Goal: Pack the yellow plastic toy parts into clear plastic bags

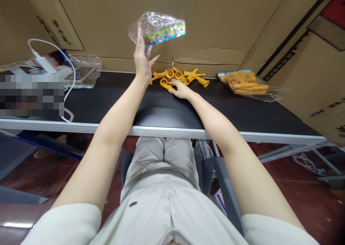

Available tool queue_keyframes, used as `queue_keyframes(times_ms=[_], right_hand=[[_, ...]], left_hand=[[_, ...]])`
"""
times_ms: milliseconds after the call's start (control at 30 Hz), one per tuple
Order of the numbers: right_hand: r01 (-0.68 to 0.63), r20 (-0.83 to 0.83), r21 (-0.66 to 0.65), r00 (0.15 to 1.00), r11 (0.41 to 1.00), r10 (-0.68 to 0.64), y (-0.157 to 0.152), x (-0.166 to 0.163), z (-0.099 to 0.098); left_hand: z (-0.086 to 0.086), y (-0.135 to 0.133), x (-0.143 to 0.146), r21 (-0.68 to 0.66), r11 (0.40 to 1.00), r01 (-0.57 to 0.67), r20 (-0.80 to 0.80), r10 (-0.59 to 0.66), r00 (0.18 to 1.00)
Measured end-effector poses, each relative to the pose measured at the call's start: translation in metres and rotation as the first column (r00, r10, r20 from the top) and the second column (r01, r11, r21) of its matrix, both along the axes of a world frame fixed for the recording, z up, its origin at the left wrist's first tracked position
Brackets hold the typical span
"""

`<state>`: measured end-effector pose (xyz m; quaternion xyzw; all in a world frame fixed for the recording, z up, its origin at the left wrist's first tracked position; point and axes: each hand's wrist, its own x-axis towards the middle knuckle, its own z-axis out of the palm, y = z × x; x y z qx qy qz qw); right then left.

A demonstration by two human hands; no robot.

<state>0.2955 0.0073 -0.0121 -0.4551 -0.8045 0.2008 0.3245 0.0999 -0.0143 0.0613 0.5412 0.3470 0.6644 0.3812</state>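
Note:
My left hand (142, 63) is raised above the black table (113, 104) and pinches a clear plastic bag with a colourful printed header (159, 31), holding it up in the air. My right hand (181, 89) rests on the table with its fingers closed around one of several loose yellow plastic trumpet toys (179, 76) that lie in a small pile at the far edge. Its fingertips are partly hidden among the toys.
A filled bag of yellow toys (246, 83) lies at the right. At the left are a phone in a clear bag (82, 74), a white charger and cable (44, 63) and a blurred patch. Cardboard boxes (215, 25) wall the back and right.

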Motion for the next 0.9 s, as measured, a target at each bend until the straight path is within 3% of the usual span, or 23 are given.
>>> queue_keyframes(times_ms=[100, 233, 367, 467, 567, 733, 833, 900], right_hand=[[0.004, -0.007, 0.059, 1.000, 0.998, -0.003, 0.001, -0.001, 0.001], [0.012, -0.003, 0.081, 1.000, 0.997, -0.012, -0.002, 0.001, 0.004], [0.147, -0.121, 0.078, 0.983, 0.986, -0.137, -0.001, 0.006, 0.012], [0.256, -0.375, -0.013, 0.895, 0.967, -0.242, 0.006, 0.016, 0.020], [0.230, -0.557, -0.179, 0.778, 0.957, -0.291, 0.016, 0.031, 0.027], [0.101, -0.723, -0.277, 0.633, 0.955, -0.277, 0.027, 0.053, 0.031], [0.114, -0.772, -0.298, 0.555, 0.948, -0.310, 0.030, 0.054, 0.031], [0.138, -0.769, -0.300, 0.551, 0.944, -0.325, 0.028, 0.051, 0.031]], left_hand=[[-0.001, -0.003, -0.002, 0.035, 0.997, 0.072, 0.059, -0.074, 0.996], [0.003, -0.010, -0.001, -0.004, 1.000, -0.017, 0.063, 0.017, 0.998], [0.004, -0.013, 0.001, -0.103, 0.994, 0.024, 0.055, -0.018, 0.998], [-0.001, -0.010, 0.001, -0.185, 0.980, 0.073, 0.022, -0.070, 0.997], [-0.010, -0.007, -0.001, -0.263, 0.955, 0.138, -0.017, -0.148, 0.989], [-0.025, 0.003, -0.006, -0.387, 0.888, 0.248, -0.145, -0.325, 0.935], [-0.033, 0.011, -0.010, -0.466, 0.837, 0.286, -0.183, -0.407, 0.895], [-0.039, 0.016, -0.013, -0.495, 0.807, 0.322, -0.186, -0.461, 0.868]])
